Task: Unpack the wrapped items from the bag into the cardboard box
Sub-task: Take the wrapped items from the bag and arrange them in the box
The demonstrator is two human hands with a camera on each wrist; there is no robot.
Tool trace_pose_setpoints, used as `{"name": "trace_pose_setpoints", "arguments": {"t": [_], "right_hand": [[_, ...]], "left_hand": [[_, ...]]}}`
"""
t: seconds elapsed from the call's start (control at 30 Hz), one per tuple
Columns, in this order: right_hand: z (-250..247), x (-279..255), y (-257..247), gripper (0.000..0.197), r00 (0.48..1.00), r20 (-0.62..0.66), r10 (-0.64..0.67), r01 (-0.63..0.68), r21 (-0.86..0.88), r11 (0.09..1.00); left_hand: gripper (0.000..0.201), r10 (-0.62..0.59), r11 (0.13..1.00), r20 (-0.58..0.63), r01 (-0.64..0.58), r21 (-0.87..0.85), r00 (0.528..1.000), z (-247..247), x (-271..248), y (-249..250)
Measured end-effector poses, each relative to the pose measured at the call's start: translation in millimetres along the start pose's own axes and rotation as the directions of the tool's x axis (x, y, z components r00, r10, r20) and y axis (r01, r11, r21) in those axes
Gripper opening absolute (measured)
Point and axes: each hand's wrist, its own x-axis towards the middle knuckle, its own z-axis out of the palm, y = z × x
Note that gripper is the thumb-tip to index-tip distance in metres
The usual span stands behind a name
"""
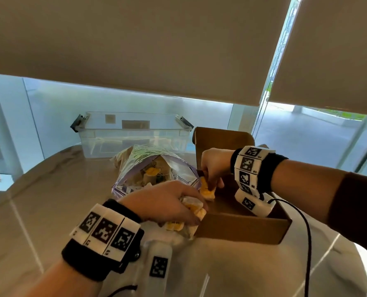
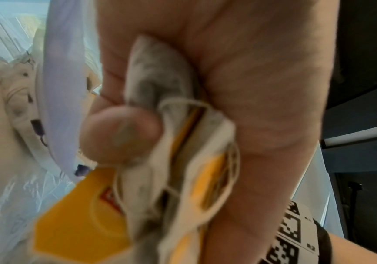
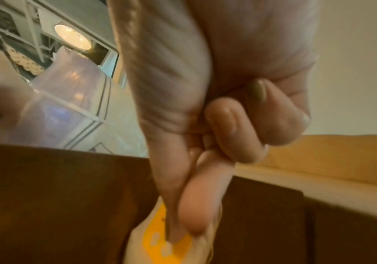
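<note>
— Hands first: what does each grip have?

— The left hand (image 1: 167, 202) is curled tight around a bunch of white-and-yellow wrapped items (image 1: 194, 207); the left wrist view shows the thumb (image 2: 119, 135) pressing crumpled wrappers into the palm. The right hand (image 1: 213, 166) pinches a single wrapped item (image 1: 207, 189) between thumb and forefinger, its other fingers folded in; the piece hangs below the fingertips.

— Where are they over the surface?

— The left hand's bunch touches or nearly touches the near left corner of the cardboard box (image 1: 242, 229). The right hand's piece hangs just at the box's left wall, with the wrist above the open box. I cannot tell whether anything lies inside the box.

— And the bag?

— The bag (image 1: 154, 166), clear plastic with its mouth open, lies just left of the box, behind the left hand, with more wrapped pieces visible inside it.

— Anything else?

— A clear plastic tub (image 1: 133, 133) with grey latches stands at the far edge of the surface (image 1: 49, 200), beyond the bag. Both wrists wear bands with black-and-white square markers.
</note>
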Motion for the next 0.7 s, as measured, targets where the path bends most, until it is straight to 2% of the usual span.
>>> {"name": "trace_pose_setpoints", "arguments": {"t": [0.2, 0.43, 0.57, 0.63, 0.7], "right_hand": [[3, -3, 3, 0.015, 0.989, -0.144, -0.027, 0.028, 0.002, 1.000], [5, -5, 4, 0.029, 0.983, -0.180, -0.036, 0.021, -0.083, 0.996], [-1, -12, 7, 0.025, 0.990, -0.137, -0.031, 0.032, 0.004, 0.999], [-12, -24, 11, 0.026, 0.981, -0.189, -0.052, 0.066, 0.068, 0.995], [-24, -40, 14, 0.028, 0.952, -0.298, -0.070, 0.121, 0.157, 0.980]], "left_hand": [[0.030, 0.008, 1.000, -0.006, -0.008, 0.020, 1.000, 1, 3, 0], [0.031, 0.013, 1.000, -0.011, -0.013, 0.015, 1.000, 2, 5, -3], [0.030, 0.057, 0.998, -0.026, -0.057, 0.010, 0.998, 0, 0, -1], [0.030, 0.107, 0.992, -0.096, -0.112, -0.052, 0.990, -4, -2, 1], [0.030, 0.144, 0.961, -0.243, -0.195, -0.199, 0.959, -7, -6, 4]]}}
